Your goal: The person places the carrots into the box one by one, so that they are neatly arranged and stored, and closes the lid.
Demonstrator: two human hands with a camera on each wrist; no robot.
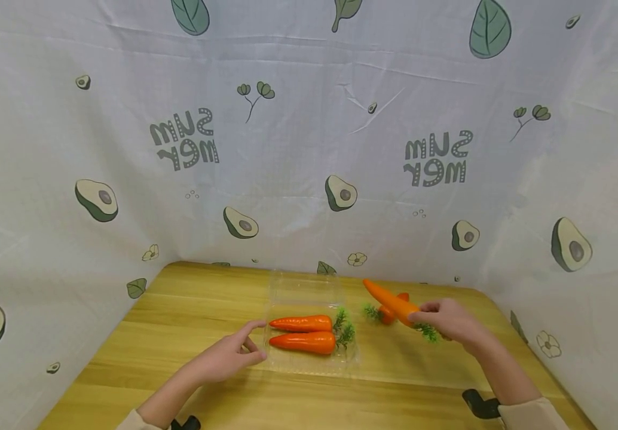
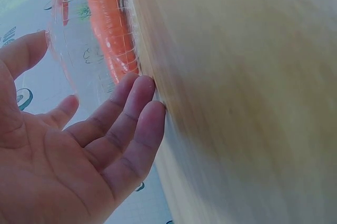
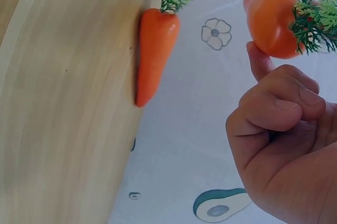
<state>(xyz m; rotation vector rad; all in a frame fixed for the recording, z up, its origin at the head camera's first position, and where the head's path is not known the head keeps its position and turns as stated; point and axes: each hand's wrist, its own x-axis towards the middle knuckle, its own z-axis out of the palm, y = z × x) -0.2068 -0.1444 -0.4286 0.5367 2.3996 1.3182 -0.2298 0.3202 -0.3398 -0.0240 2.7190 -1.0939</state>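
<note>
A clear plastic box (image 1: 309,364) with its lid (image 1: 306,289) folded back holds two orange carrots with green frilly tops, an upper carrot (image 1: 300,323) and a lower carrot (image 1: 303,342). At the box's left edge, my left hand (image 1: 228,356) has its fingers spread and loosely bent; the left wrist view shows the fingertips (image 2: 152,121) against the plastic wall. My right hand (image 1: 451,319) pinches another carrot (image 1: 386,297) near its leafy end, tilted above the table with its tip pointing up and left. Beneath it lies one more carrot (image 3: 156,50), partly covered in the head view.
Everything stands on a wooden table (image 1: 180,316). Behind and at both sides hangs a pale curtain (image 1: 298,149) printed with avocados and leaves. A black wrist mount (image 1: 481,405) sits by the right forearm.
</note>
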